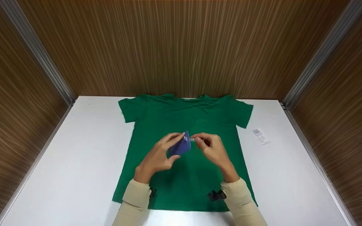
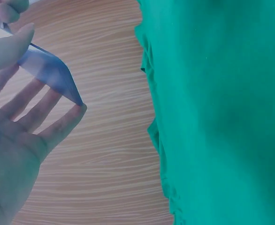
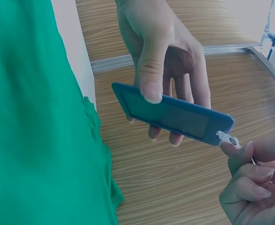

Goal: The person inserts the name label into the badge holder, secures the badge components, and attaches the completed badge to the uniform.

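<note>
Held over the green T-shirt point(image 1: 187, 175) is a blue badge holder point(image 1: 181, 146) with a framed window, tilted in the head view. My left hand point(image 1: 158, 154) grips it by its long edges, thumb on one side and fingers on the other. A small clear strap clip point(image 3: 228, 138) with a metal snap joins the holder's short end. Thumb and forefinger of my right hand point(image 1: 213, 148) pinch this clip; its far part is hidden by the fingers. The left wrist view shows the holder point(image 2: 55, 74) edge-on, spread fingers behind it.
The T-shirt lies flat on a white table point(image 1: 83, 150), sleeves spread toward the back. Right of it lies a white printed card point(image 1: 260, 136). Wood-grain panels point(image 1: 181, 47) with metal corner rails point(image 1: 322, 53) enclose the back and sides.
</note>
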Tool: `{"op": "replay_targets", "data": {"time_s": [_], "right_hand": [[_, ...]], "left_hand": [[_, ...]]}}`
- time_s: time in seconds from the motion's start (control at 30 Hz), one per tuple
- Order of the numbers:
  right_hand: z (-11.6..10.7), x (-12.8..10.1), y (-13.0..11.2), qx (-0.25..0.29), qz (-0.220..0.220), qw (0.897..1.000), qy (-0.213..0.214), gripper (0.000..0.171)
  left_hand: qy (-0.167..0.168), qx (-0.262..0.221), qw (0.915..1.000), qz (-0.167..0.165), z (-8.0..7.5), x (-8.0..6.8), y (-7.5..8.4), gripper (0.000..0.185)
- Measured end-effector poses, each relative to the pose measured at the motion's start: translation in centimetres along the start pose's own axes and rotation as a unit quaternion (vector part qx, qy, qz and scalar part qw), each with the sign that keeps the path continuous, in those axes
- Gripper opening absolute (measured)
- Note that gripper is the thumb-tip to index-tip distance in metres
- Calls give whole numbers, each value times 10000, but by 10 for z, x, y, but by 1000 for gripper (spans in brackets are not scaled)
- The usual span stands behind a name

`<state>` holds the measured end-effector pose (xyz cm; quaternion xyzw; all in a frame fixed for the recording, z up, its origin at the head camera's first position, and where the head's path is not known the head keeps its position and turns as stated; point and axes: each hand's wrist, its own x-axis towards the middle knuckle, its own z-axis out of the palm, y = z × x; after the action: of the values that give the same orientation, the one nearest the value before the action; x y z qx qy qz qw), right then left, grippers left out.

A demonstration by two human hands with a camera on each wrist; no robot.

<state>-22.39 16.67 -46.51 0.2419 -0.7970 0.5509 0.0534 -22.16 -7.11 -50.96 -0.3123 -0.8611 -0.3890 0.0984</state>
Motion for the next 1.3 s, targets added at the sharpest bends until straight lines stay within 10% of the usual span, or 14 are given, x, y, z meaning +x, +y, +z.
{"op": "replay_targets", "data": {"time_s": [1.3], "right_hand": [[-13,1,3,-561,215,9974,-409,25]], "left_hand": [[-30,272,9995,184,-6,-2,-1,69]]}}
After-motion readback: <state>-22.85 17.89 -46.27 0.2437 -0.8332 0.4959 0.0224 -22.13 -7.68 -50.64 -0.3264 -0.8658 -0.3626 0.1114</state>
